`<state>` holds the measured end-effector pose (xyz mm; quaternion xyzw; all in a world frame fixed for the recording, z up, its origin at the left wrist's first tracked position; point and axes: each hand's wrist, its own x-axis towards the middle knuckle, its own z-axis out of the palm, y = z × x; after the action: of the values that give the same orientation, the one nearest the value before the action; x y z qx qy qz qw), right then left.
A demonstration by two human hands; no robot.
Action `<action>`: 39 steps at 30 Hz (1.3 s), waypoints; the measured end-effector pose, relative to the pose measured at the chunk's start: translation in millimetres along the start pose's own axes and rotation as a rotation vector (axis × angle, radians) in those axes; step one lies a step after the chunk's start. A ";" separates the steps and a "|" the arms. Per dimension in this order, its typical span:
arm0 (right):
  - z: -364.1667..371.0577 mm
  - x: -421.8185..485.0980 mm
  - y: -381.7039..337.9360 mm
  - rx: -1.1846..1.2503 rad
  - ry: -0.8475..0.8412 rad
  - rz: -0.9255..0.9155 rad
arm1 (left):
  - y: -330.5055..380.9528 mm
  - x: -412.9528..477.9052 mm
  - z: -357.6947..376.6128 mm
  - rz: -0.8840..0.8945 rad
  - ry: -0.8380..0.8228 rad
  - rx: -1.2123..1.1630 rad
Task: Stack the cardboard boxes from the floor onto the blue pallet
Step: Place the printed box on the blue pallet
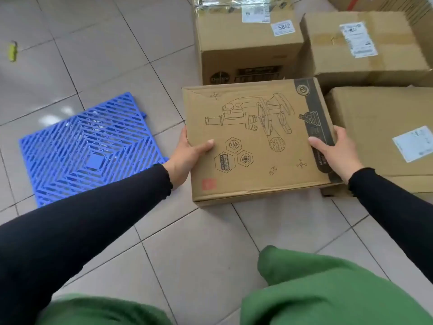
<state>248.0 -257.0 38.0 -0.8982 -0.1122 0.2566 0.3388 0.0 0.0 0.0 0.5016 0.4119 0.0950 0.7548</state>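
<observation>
A tiled floor (93, 43) is seen from above, with the pallet (91, 148) lying flat on it at the left; nothing is stacked on it. At the right, several boxes are grouped close together: a tall box (248, 43) at the back, a taped box (365, 43) beside it, and a labelled box (384, 134) nearer the person. In front of these, between the pallet and the labelled box, a flat box (255, 139) with a line drawing on its lid is held between both hands. Whether its underside is touching the tiles cannot be told.

The flat box is judged to be stiff, thin and probably light; its plain cardboard should give a sure grip rather than a slippery one. A hold at the two short sides, as taken here, is judged best, since the broad lid could buckle if pressed in the middle.

The left hand (187, 156) is clamped on the left edge, its thumb laid on the lid and the fingers hidden underneath. The right hand (332, 151) is closed over the right edge at the dark printed strip, thumb on top, remaining fingers wrapped out of sight. The box thus lies between the palms, pinched thumb-above, fingers-below.
</observation>
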 end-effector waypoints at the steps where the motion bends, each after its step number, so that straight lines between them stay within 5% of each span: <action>1: 2.3 -5.2 -2.3 -0.006 0.012 -0.009 | 4.7 -4.7 -4.4 0.002 0.014 -0.021; 7: 19.1 -57.3 -46.7 -0.037 -0.093 -0.189 | 45.3 -56.0 -79.5 0.034 0.051 0.010; 14: 102.4 -87.8 -124.0 0.272 -0.581 -0.320 | 83.6 -110.8 -225.6 0.088 0.303 0.041; 20: 195.5 -73.2 -195.6 0.144 -0.875 -0.440 | 88.2 -135.0 -312.9 0.119 0.443 0.026; 39: 266.3 -86.5 -194.4 -0.140 -1.095 -0.505 | 24.8 -145.4 -386.3 0.054 0.551 -0.027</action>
<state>26.7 2.2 30.7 -0.6013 -0.4965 0.5851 0.2225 -363.7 193.3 36.4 0.4576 0.5868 0.2533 0.6181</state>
